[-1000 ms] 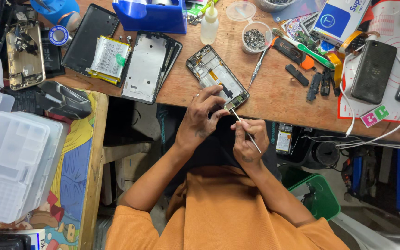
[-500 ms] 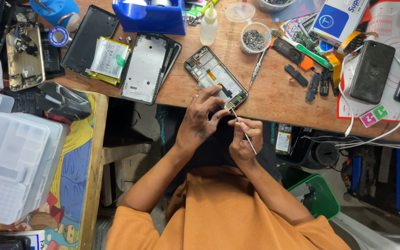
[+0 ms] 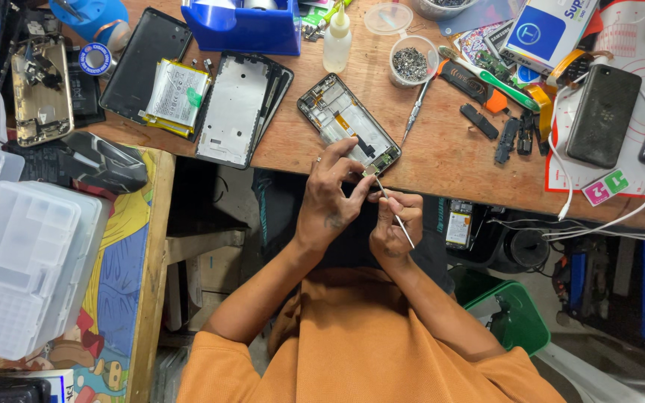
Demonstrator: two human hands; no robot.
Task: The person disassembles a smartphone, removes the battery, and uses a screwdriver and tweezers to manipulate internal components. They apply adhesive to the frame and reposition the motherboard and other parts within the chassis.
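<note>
Wooden bench (image 3: 449,160) lay under my work, with the opened phone (image 3: 349,125) sitting slantwise near its front edge, insides up. My left hand (image 3: 331,195) reached over the edge, fingers curled and pinching the phone's near corner, a ring on one finger. My right hand (image 3: 391,224) sat just beside it, below the bench edge, closed around thin tweezers (image 3: 391,212) whose tip met a small part (image 3: 371,171) at that same corner; the two hands were almost touching. Left of the phone lay a bare silver frame (image 3: 234,110) and a battery (image 3: 177,93), with a blue tray (image 3: 244,30) behind them. Behind the phone stood a small bottle (image 3: 337,41) and a cup of screws (image 3: 410,63), a screwdriver (image 3: 415,116) leaning just beside it. A black phone (image 3: 604,114) rested on the mat (image 3: 621,186) far to the right.
</note>
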